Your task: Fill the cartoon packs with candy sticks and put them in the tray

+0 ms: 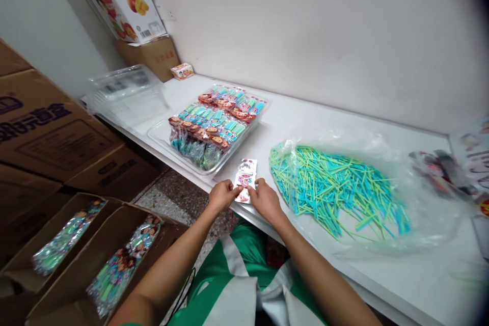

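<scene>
A small white printed packet (246, 169) with pink lettering lies flat at the table's front edge. Its left side is pinched by my left hand (222, 196), thumb on top. From the other side my right hand (266, 198) grips the same packet, its thumb close to the left one. Just beyond, to the left, a clear plastic tray (216, 167) holds rows of filled packets (208, 125) with green and blue sticks showing. To the right of my hands, a clear bag (298, 183) lies open with a heap of thin green and blue sticks (336, 183).
Stacked clear trays (126, 94) stand at the table's far left, near a printed carton (133, 5) on a brown box (153, 56). A small box (182, 71) sits by the wall. Open cartons (72, 275) with filled packets are at lower left. Dark-and-red wrappers (439, 173) lie far right.
</scene>
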A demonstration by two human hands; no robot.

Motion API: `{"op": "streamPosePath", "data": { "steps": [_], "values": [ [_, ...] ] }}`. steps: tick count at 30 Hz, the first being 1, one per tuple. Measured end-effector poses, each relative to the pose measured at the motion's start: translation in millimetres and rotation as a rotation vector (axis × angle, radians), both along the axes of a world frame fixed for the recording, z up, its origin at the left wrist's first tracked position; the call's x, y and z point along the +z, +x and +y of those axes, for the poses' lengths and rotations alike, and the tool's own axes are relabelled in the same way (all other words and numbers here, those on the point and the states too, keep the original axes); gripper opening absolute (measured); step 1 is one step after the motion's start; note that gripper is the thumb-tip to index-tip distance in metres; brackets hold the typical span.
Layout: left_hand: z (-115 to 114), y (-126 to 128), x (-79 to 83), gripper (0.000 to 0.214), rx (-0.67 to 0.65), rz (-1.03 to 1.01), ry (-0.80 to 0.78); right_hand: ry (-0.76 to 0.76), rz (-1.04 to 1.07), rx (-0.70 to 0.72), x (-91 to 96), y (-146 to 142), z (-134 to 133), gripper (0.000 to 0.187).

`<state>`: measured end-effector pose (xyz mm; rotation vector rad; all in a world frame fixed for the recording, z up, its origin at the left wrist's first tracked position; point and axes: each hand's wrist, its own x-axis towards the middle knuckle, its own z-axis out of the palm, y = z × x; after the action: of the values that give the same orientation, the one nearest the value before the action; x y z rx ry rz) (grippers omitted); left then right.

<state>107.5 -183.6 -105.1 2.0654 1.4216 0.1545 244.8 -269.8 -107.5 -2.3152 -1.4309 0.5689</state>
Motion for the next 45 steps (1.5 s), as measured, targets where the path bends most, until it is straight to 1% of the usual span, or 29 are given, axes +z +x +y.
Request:
{"op": "streamPosePath", "data": {
  "steps": [2, 4, 10, 13, 15, 18, 20, 22, 24, 27, 30, 31, 32, 33, 35, 36, 37, 39, 41, 42, 43, 45],
  "values": [
    [4.2, 0.2, -0.6, 0.038, -0.01, -0.029, -0.004, -0.002, 0.034, -0.005, -3.3, 2.6, 1.2, 0.038],
    [5.6, -0.1, 1.7, 0.038, -0.013, -0.014, 0.016, -0.01, 0.06, -0.02, -5.9, 5.6, 1.6, 0.038],
    [0.3, 1.4, 21.1, 0.029, -0.06, 0.083, 0.129, -0.011, 0.077, 0.01, -9.4, 8.0, -2.6, 0.04],
    [0.6, 3.0, 24.7, 0.029, -0.075, 0.085, 0.158, -0.013, 0.1, 0.011, -9.9, 7.0, -5.8, 0.04],
    [4.4, 3.7, 19.3, 0.034, -0.072, 0.038, 0.126, -0.007, 0.111, 0.015, -10.4, 6.7, -7.6, 0.038],
    [13.9, 4.9, 3.1, 0.043, -0.075, -0.04, 0.002, -0.01, 0.12, 0.022, -11.8, 6.4, -9.2, 0.034],
    [19.9, 6.0, -5.7, 0.045, -0.08, -0.046, -0.067, -0.016, 0.118, 0.025, -12.6, 6.3, -9.6, 0.032],
    [23.4, 6.8, -7.2, 0.043, -0.082, -0.028, -0.097, -0.023, 0.11, 0.025, -12.6, 6.5, -9.7, 0.031],
    [23.2, 6.4, 0.2, 0.039, -0.087, 0.005, -0.089, -0.03, 0.097, 0.025, -10.9, 6.8, -10.1, 0.029],
    [16.7, 3.9, 21.7, 0.031, -0.081, 0.071, -0.007, -0.029, 0.058, 0.007, -5.0, 6.3, -11.3, 0.031],
    [8.4, 2.2, 40.7, 0.029, -0.095, 0.102, 0.079, 0.032, 0.018, -0.022, 3.4, 4.0, -11.3, 0.036],
    [6.6, 2.6, 44.3, 0.031, -0.107, 0.06, 0.076, 0.057, 0.031, -0.024, 6.1, 3.2, -10.7, 0.038],
    [5.5, 3.8, 46.2, 0.033, -0.106, -0.023, 0.037, 0.074, 0.066, -0.022, 8.4, 2.5, -9.9, 0.043],
    [5.2, 5.8, 46.6, 0.035, -0.084, -0.142, -0.043, 0.079, 0.115, -0.018, 10.1, 1.9, -9.3, 0.048],
    [6.1, 11.6, 44.4, 0.037, 0.027, -0.424, -0.278, 0.078, 0.199, -0.029, 11.5, 0.7, -10.3, 0.058],
    [6.9, 15.1, 42.6, 0.037, 0.094, -0.553, -0.383, 0.096, 0.203, -0.046, 11.0, -0.3, -12.7, 0.059],
    [7.5, 18.6, 40.8, 0.037, 0.156, -0.658, -0.456, 0.133, 0.176, -0.058, 9.7, -1.8, -16.5, 0.057],
    [7.5, 25.2, 38.4, 0.036, 0.232, -0.801, -0.505, 0.235, 0.058, -0.032, 5.2, -7.1, -27.3, 0.052],
    [5.4, 30.7, 38.0, 0.035, 0.276, -0.886, -0.513, 0.289, -0.065, 0.085, -1.1, -14.9, -38.4, 0.065],
    [3.8, 33.0, 38.3, 0.034, 0.293, -0.911, -0.526, 0.282, -0.112, 0.155, -4.5, -19.1, -42.0, 0.072],
    [2.0, 35.0, 38.7, 0.034, 0.307, -0.931, -0.541, 0.258, -0.149, 0.213, -7.7, -23.0, -43.4, 0.075],
    [-1.5, 37.9, 39.8, 0.032, 0.315, -0.964, -0.564, 0.195, -0.198, 0.254, -12.8, -27.5, -38.6, 0.069]
  ]
}}
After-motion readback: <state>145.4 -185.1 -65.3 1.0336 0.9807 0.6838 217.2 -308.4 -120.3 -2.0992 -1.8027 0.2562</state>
